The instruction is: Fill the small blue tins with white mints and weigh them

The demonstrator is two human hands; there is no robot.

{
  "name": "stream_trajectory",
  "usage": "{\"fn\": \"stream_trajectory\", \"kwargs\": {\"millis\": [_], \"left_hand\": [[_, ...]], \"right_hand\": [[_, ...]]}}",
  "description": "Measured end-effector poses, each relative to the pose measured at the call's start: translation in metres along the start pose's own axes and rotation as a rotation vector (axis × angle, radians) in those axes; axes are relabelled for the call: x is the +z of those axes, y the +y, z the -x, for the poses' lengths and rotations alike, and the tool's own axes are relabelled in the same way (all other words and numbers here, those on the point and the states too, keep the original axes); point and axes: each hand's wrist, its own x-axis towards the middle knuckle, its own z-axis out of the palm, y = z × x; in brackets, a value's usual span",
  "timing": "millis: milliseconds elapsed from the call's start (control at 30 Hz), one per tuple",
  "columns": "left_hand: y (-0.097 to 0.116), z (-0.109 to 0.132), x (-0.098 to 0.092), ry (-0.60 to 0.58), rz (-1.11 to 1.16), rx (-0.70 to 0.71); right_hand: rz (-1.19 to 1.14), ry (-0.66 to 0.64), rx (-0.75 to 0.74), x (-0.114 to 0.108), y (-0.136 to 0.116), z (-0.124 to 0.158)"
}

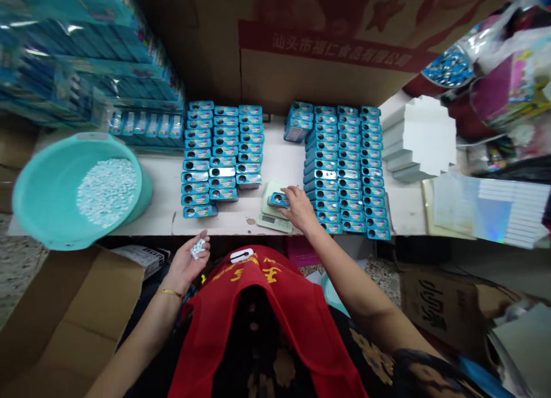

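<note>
Clearly, the two hands are well apart. The left hand is turned palm up just off the near edge of the white table, its fingers loosely curled into a half-open cup around a small heap of pale tablets; a gold bracelet circles that wrist. The right hand reaches over the table with thumb and fingers closed about the right end of a small blue tin, which is at the platform of a pale kitchen scale. Something whitish shows in the tin's top opening; whether the scale carries its full weight, I cannot tell. Rows of similar blue tins stand left of the scale, and more rows stand to its right. A turquoise basin with many loose tablets sits at the table's left end.
</note>
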Motion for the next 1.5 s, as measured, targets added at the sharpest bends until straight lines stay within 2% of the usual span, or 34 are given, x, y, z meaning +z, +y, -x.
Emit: {"fn": "stream_trajectory", "kwargs": {"millis": [100, 167, 367, 467, 567, 633, 700, 767, 833, 933, 1033, 1133, 1267, 1400, 1500], "left_hand": [[0.001, 0.002, -0.008, 0.019, 0.022, 0.004], [0.002, 0.004, -0.012, 0.025, 0.03, 0.007], [0.001, 0.007, -0.006, 0.04, 0.028, 0.0], [-0.001, 0.007, 0.0, 0.046, -0.003, -0.019], [0.0, 0.004, 0.003, 0.077, -0.055, -0.031], [0.001, 0.001, 0.003, 0.1, -0.074, -0.02], [0.003, -0.002, 0.003, 0.119, -0.071, 0.007], [0.004, -0.003, 0.002, 0.136, -0.054, 0.039], [0.004, -0.001, 0.0, 0.16, -0.029, 0.073], [0.0, 0.004, -0.004, 0.23, 0.002, 0.123], [-0.006, 0.01, -0.008, 0.302, 0.025, 0.152], [-0.013, 0.014, -0.011, 0.341, 0.058, 0.168], [-0.02, 0.014, -0.011, 0.348, 0.1, 0.169], [-0.025, 0.009, -0.01, 0.328, 0.107, 0.168], [-0.029, 0.006, -0.01, 0.313, 0.097, 0.168]], "right_hand": [[0.069, -0.033, -0.038, -0.003, -0.017, -0.001], [0.085, -0.052, -0.116, 0.0, -0.037, -0.006], [0.075, -0.104, -0.396, 0.044, -0.119, -0.034], [0.079, -0.021, -0.482, 0.056, -0.135, -0.04], [0.081, 0.065, -0.52, 0.046, -0.112, -0.049], [0.102, 0.121, -0.403, 0.028, -0.073, -0.065], [0.141, 0.196, -0.217, 0.004, -0.024, -0.092], [0.193, 0.29, 0.046, -0.02, 0.024, -0.127], [0.254, 0.308, 0.138, -0.039, 0.063, -0.164], [0.304, 0.239, 0.14, -0.051, 0.097, -0.211], [0.318, 0.121, 0.144, -0.05, 0.108, -0.241], [0.342, 0.008, 0.104, -0.047, 0.108, -0.257], [0.411, -0.024, 0.126, -0.042, 0.106, -0.261], [0.505, -0.043, 0.033, -0.042, 0.106, -0.262], [0.553, -0.133, 0.058, -0.043, 0.1, -0.269]]}}
